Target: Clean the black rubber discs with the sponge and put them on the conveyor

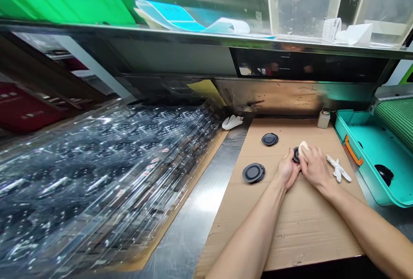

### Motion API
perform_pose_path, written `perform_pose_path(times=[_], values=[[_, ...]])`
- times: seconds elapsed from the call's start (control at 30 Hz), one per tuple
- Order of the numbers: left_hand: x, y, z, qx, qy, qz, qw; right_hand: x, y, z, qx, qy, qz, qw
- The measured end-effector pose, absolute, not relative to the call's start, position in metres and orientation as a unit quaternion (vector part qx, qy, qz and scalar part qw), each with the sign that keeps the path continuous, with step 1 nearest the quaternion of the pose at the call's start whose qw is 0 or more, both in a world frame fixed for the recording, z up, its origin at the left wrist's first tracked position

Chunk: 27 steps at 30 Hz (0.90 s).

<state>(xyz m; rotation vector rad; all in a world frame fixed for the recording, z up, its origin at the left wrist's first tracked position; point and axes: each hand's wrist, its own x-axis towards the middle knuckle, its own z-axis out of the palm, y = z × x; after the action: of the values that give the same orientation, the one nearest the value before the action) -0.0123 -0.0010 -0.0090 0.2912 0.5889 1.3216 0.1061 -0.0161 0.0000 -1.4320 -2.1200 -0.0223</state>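
My left hand [286, 169] is closed on a small black round disc [295, 155], held above the cardboard sheet [300, 231]. A white wad, like a cloth or pad [303, 146], is gripped in my right hand [313, 168] and pressed against the disc's face. My right fingers cover part of both. Left of my hands, flat black round parts [253, 172] lie in a small overlapping stack on the cardboard. Farther back sits a second group of similar black parts [269, 139]. Crumpled white cloth strips [338, 168] lie beside my right wrist.
On the left, stacked clear plastic trays [97, 175] hold dark parts. A teal bin [383, 141] with an orange handle and black pieces stands right. A small bottle [324, 118] is at the back. Labels [180, 16] lie on the overhead shelf [193, 35].
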Motion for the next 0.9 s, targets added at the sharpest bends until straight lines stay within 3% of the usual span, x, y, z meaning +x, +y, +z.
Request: perform_pose_path(times=[0.2, 0.57, 0.73, 0.9], values=[[-0.013, -0.002, -0.003, 0.150, 0.252, 0.575, 0.764, 0.119, -0.017, 0.000, -0.541, -0.763, 0.111, 0.336], [-0.013, -0.001, -0.014, 0.164, 0.263, 0.585, 0.749, 0.137, -0.010, 0.022, -0.539, -0.738, 0.256, 0.316], [-0.012, -0.002, -0.016, 0.209, 0.263, 0.575, 0.746, 0.130, -0.001, 0.014, -0.511, -0.683, 0.397, 0.339], [-0.014, -0.003, -0.016, 0.214, 0.272, 0.579, 0.738, 0.132, -0.001, 0.011, -0.481, -0.677, 0.478, 0.284]])
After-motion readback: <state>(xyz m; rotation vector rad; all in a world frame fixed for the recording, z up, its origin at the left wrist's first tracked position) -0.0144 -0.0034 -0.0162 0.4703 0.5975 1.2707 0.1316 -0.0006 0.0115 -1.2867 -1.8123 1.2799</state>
